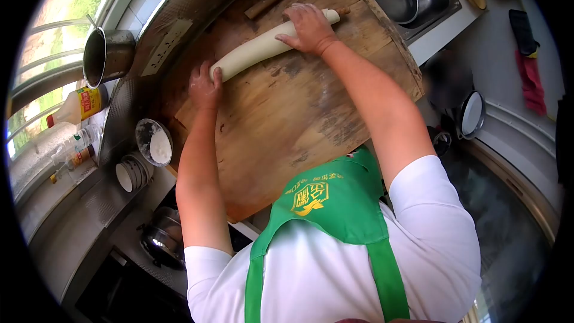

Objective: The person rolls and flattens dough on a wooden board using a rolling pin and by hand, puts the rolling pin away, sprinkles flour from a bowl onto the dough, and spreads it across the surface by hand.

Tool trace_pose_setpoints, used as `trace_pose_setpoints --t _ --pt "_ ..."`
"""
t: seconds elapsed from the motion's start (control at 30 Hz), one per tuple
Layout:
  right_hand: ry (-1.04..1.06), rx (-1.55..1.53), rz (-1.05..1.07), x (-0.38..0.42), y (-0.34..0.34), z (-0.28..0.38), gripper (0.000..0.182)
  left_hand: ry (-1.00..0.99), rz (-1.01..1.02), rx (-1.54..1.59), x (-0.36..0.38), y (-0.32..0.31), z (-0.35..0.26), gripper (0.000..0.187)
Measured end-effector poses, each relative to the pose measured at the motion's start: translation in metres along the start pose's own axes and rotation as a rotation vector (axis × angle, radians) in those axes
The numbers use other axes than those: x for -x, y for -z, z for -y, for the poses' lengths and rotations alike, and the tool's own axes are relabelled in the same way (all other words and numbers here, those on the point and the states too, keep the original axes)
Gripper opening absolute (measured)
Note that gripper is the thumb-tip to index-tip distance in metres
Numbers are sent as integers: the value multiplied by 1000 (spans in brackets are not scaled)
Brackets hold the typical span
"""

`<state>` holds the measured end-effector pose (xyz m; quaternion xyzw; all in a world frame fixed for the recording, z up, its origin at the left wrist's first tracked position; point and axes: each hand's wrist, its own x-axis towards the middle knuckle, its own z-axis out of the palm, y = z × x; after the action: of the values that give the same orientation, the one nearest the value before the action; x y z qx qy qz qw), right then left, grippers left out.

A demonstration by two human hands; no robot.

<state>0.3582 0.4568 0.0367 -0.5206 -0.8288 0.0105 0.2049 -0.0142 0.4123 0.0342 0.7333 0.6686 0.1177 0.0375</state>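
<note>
A long sheet of pale dough (pixel 254 52) is wound around a rolling pin (pixel 343 11), whose wooden tip shows at the upper right end. The roll lies slantwise across the far part of a wooden board (pixel 281 113). My left hand (pixel 205 86) is closed around the lower left end of the roll, its thumb against the dough. Over the roll near its other end curves my right hand (pixel 307 29), fingers on the far side and thumb on the near side. Both hands look dusted with flour.
A cleaver-like tool with a wooden handle (pixel 263 5) lies at the board's far edge. A bowl of flour (pixel 160 145) and stacked bowls (pixel 133 173) stand left. A sink (pixel 406 0) with a pan is at upper right; bottles (pixel 84 106) line the window side.
</note>
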Motion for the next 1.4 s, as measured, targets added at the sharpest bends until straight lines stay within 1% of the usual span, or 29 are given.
trace_pose_setpoints --t 0.03,0.07,0.1,0.13,0.23,0.27,0.3,0.37,0.5,0.53,0.63,0.67,0.7,0.73,0.8,0.9,0.93,0.97,1.0,1.03,1.1,1.17,1.23,1.27,1.33,1.37,1.4 --pt "-5 -6 -2 2 -1 -12 73 85 117 -51 0 -2 -2 40" --pt "27 -9 36 3 -4 -23 72 82 80 -79 -2 -6 -4 40" --pt "63 -14 73 2 -1 -29 71 84 84 -88 -5 -8 -5 40" --pt "3 -64 185 -4 3 -38 71 94 88 -98 -6 -10 -5 41" --pt "28 -86 172 -16 7 -54 67 147 126 -99 9 -7 -20 42" --pt "3 -73 302 -16 13 -59 75 173 147 -74 14 -7 -30 43" --pt "8 -75 301 -8 19 -65 75 169 140 -54 24 -8 -43 42" --pt "33 -107 323 21 31 -79 75 183 198 -65 46 -11 -72 40" --pt "-4 -79 185 105 65 -88 73 118 229 44 90 -8 -132 35" --pt "-1 -80 209 126 70 -89 73 111 243 46 106 -11 -139 34" --pt "8 -102 231 172 82 -65 72 94 265 59 165 -8 -143 34" --pt "17 -105 280 178 86 -52 73 139 302 47 188 -2 -142 35" --pt "38 -112 273 185 87 -37 74 186 336 36 211 3 -140 36" --pt "67 -146 278 189 85 -23 73 199 329 36 234 7 -136 36" --pt "113 -195 286 193 76 7 72 275 251 72 280 13 -118 38" --pt "240 -214 280 188 60 41 72 358 228 19 329 8 -80 40" --pt "254 -251 353 184 53 48 73 451 350 -52 330 16 -77 36" --pt "274 -287 428 180 47 56 74 487 332 -53 331 17 -81 36" --pt "280 -204 671 163 62 65 74 501 199 -71 327 24 -90 35" --pt "325 -211 673 165 59 71 74 512 66 -96 327 26 -97 34" --pt "408 -279 375 175 44 72 75 357 6 -75 324 12 -116 43" --pt "500 -275 396 197 43 81 74 216 108 10 308 5 -159 61" --pt "516 -235 301 208 47 93 75 260 53 -85 301 -7 -188 70" --pt "477 -234 309 207 41 96 71 291 38 -86 296 -8 -183 70" --pt "516 -236 300 178 30 96 69 203 22 -73 277 -6 -163 73" --pt "514 -239 288 163 27 99 67 226 64 24 262 1 -152 68" --pt "465 -233 351 142 23 101 66 245 99 120 240 12 -139 63"
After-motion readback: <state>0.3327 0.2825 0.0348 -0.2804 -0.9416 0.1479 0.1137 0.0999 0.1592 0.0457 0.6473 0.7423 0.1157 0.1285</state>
